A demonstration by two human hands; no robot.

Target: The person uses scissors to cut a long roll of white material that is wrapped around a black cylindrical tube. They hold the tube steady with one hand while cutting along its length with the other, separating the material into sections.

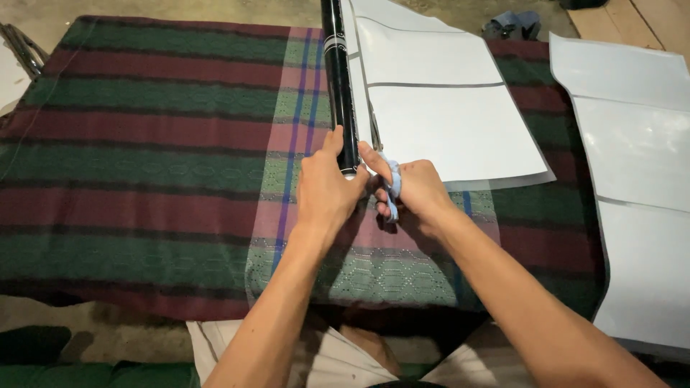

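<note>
A long black roll lies on a green and red striped cloth, running away from me. My left hand grips the roll's near end, thumb along its left side. My right hand holds scissors with light blue handles; its index finger touches the roll's end and the blades point up along the edge of the white sheet unrolled to the right. The sheet carries grey dividing lines.
More white sheet pieces lie over the cloth's right side. A dark blue object rests on the floor beyond the cloth. Bare concrete floor shows at the left and far edge.
</note>
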